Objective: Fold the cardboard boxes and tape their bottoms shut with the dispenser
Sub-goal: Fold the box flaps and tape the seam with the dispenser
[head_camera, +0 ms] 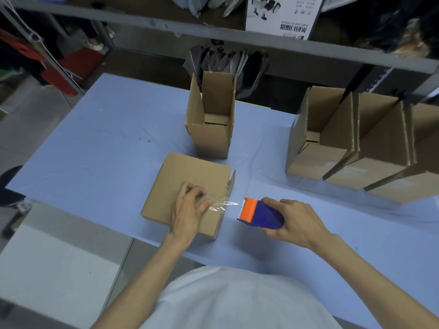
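A cardboard box [180, 179] lies bottom-up on the blue table [99, 143] right in front of me. My left hand [187, 210] rests on its top face and pinches the end of a strip of clear tape [223, 206]. The tape stretches right to a blue and orange tape dispenser [260, 213], which my right hand [297, 222] grips just off the box's right edge. One flap sticks up at the box's right side.
An upright open box [211, 138] stands behind the one I hold. Three open boxes [356, 143] sit in a row at the right. A grey metal shelf rail [237, 40] with bags crosses overhead at the back. The table's left edge drops to the floor.
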`<act>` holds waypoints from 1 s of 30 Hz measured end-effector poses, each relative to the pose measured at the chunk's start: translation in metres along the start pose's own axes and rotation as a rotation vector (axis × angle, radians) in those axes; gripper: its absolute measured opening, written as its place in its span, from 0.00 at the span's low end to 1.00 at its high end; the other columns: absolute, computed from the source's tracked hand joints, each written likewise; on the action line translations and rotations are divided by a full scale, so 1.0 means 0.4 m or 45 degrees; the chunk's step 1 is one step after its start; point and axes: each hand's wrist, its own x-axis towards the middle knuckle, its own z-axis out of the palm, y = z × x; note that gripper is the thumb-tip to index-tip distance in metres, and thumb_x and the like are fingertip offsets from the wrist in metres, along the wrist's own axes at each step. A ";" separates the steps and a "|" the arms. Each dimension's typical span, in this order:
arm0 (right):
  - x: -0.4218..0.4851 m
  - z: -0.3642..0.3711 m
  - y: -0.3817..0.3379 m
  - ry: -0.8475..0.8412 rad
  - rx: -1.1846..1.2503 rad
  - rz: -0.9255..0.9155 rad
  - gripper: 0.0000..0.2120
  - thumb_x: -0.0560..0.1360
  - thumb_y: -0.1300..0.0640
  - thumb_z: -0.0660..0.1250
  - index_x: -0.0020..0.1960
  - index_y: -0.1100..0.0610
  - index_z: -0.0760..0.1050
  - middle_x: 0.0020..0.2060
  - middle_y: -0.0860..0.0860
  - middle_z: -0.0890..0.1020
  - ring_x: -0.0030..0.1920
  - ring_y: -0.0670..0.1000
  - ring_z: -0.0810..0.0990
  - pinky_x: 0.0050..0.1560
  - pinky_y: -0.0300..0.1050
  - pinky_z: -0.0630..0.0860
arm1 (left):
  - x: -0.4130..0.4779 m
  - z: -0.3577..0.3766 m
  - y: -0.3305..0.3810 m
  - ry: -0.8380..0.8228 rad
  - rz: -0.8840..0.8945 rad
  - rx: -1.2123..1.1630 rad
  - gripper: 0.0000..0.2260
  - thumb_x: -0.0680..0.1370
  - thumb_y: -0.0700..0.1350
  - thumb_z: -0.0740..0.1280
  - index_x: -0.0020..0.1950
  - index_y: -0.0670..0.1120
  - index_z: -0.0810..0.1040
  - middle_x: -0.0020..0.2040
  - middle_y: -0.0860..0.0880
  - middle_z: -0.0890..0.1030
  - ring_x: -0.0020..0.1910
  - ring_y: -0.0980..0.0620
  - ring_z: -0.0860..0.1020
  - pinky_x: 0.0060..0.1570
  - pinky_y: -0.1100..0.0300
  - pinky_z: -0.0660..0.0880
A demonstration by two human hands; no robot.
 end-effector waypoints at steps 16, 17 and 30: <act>0.048 0.001 -0.021 -0.159 -0.081 -0.006 0.21 0.68 0.38 0.67 0.56 0.48 0.71 0.42 0.48 0.81 0.39 0.51 0.75 0.37 0.42 0.69 | 0.025 0.004 0.003 -0.310 0.103 -0.259 0.08 0.73 0.33 0.70 0.46 0.44 0.83 0.44 0.52 0.76 0.38 0.61 0.74 0.41 0.73 0.69; 0.062 0.005 -0.034 -0.178 -0.083 0.006 0.20 0.68 0.38 0.68 0.54 0.49 0.72 0.42 0.48 0.81 0.39 0.52 0.74 0.36 0.42 0.67 | 0.026 0.009 -0.001 -0.317 0.106 -0.280 0.08 0.73 0.33 0.69 0.46 0.45 0.83 0.44 0.52 0.76 0.38 0.61 0.74 0.41 0.74 0.69; 0.158 0.031 -0.129 -0.283 -0.516 -0.059 0.08 0.69 0.54 0.68 0.41 0.54 0.68 0.44 0.54 0.80 0.42 0.57 0.80 0.37 0.44 0.63 | 0.021 0.009 0.010 -0.324 0.169 -0.178 0.13 0.75 0.31 0.65 0.50 0.47 0.83 0.44 0.55 0.74 0.45 0.55 0.75 0.47 0.69 0.70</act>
